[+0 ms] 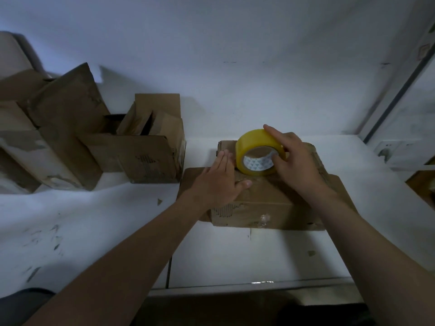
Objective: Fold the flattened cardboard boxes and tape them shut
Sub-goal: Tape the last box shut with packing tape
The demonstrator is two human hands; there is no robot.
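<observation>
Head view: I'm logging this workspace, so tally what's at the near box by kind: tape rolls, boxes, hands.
tape roll: 1
box: 1
hands: 2 (left hand, right hand)
Total: 4
The pile of cardboard at left overlaps too much to count.

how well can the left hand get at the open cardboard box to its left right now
Probably yes: the left hand lies flat on the closed box, holding nothing, and only white table shows between it and the open cardboard box.
</observation>
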